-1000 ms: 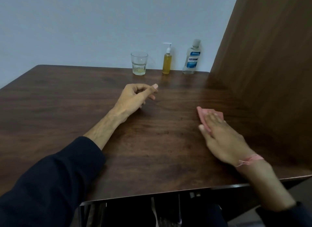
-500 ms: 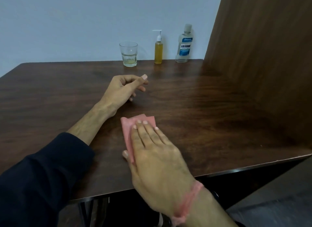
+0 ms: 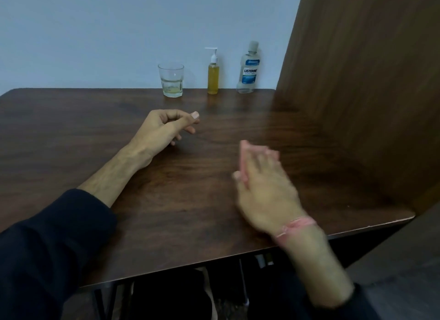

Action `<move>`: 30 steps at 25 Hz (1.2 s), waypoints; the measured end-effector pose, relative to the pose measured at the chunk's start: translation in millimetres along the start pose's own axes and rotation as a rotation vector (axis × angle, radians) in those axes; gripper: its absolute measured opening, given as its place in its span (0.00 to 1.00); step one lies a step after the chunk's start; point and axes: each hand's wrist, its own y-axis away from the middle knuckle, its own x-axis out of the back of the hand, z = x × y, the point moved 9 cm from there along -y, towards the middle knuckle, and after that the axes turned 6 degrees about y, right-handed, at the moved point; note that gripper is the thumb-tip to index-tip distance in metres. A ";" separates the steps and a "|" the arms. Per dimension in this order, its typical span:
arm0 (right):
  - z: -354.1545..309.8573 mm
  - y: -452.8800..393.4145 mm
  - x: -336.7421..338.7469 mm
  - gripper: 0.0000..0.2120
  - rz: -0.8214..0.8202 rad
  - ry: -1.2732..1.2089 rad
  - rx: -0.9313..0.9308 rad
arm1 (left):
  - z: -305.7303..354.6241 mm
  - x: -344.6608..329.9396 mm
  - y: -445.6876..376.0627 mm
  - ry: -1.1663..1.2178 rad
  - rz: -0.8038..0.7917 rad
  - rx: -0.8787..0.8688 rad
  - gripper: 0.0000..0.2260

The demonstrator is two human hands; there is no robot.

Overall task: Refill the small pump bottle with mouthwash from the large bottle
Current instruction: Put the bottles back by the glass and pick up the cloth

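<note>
One glass [image 3: 171, 80], one pump bottle [image 3: 213, 75], one large bottle [image 3: 249, 68] far on table [image 3: 95, 129]; left hand [image 3: 162, 129] loosely curled, grip empty; right hand [image 3: 264, 186] flat on one cloth [image 3: 244, 157]

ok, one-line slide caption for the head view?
Right hand wipes the table with a pink cloth; left hand rests idle; glass, pump bottle, mouthwash bottle untouched.

dark wood-grain table [image 3: 71, 134] runs back to a plain pale blue-grey wall [image 3: 119, 29]. a tall brown wooden panel [image 3: 369, 81] stands along the table's right edge. grey floor [image 3: 404, 284] shows bottom right, light dim.
</note>
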 end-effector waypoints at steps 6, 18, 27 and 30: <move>-120.9 50.7 -10.1 0.33 0.083 -0.140 0.422 | -6.1 4.6 -2.6 0.036 -0.013 -0.020 0.18; 92.9 -14.6 2.7 0.28 -0.051 -0.059 -0.108 | -0.9 -2.3 -2.4 0.038 -0.014 -0.005 0.18; -106.1 49.0 -12.7 0.35 0.015 -0.106 0.450 | 1.4 1.7 -2.9 0.066 0.000 -0.027 0.29; -73.3 50.3 -7.7 0.36 -0.015 -0.056 0.452 | 3.2 1.2 -1.5 0.073 -0.002 -0.034 0.29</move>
